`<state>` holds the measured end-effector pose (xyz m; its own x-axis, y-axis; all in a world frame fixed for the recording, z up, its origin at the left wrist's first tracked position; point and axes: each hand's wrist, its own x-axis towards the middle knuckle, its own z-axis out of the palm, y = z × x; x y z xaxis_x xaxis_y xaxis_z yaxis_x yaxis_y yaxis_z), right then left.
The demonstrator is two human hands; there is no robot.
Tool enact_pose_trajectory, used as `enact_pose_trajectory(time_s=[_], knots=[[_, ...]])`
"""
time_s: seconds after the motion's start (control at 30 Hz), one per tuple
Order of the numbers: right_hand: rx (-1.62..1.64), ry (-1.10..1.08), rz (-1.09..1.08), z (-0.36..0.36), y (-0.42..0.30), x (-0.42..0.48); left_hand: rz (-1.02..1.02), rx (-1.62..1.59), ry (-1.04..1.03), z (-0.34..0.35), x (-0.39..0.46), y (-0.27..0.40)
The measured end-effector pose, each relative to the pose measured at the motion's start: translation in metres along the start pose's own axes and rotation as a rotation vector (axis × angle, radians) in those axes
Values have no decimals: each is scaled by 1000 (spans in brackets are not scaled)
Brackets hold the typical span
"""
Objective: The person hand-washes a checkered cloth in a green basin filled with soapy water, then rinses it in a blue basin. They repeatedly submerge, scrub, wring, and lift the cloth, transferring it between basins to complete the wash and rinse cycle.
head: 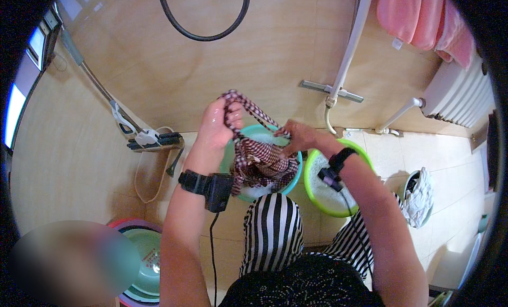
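Note:
A dark red and white checked cloth (268, 162), with long straps of the same fabric, hangs bunched over a turquoise basin (298, 172) of sudsy water. My left hand (222, 118) is closed around the straps above the basin's left side. At the right, my right hand (299, 137) has its fingers on a strap near the basin's rim, its lower fingers close to the bunched cloth. Beside the turquoise basin stands a lime green basin (308, 184) holding foamy water, under my right wrist.
A sponge mop (147, 137) leans at the left wall, and a squeegee (309, 85) is by the far wall. Stacked basins (143, 243) sit at lower left. Right are a small tub with white cloth (420, 200), a radiator (460, 93) and pipes (401, 114).

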<state>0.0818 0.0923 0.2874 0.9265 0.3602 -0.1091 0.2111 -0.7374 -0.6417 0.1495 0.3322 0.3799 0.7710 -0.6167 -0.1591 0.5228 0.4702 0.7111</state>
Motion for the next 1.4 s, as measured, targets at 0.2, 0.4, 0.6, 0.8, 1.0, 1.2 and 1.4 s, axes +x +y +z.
enact_pose_trajectory(time_s=[0.2, 0.4, 0.6, 0.8, 1.0, 1.2, 1.4], knots=[[684, 72, 108, 54, 29, 16, 172, 417, 82, 48, 30, -6], [1305, 227, 145, 20, -11, 22, 300, 955, 371, -75, 21, -28], [1433, 290, 21, -19, -28, 23, 164, 1146, 171, -48, -3, -138], [1133, 338, -50, -37, 18, 25, 149, 799, 252, -82, -24, -87], [944, 224, 87, -31, 68, 15, 388, 304, 271, -52, -12, -17], [762, 511, 121, -31, 64, 27, 217, 118, 372, -36, -3, 6], [898, 515, -79, -56, 23, 22, 380, 160, 120, -13, -23, 51]])
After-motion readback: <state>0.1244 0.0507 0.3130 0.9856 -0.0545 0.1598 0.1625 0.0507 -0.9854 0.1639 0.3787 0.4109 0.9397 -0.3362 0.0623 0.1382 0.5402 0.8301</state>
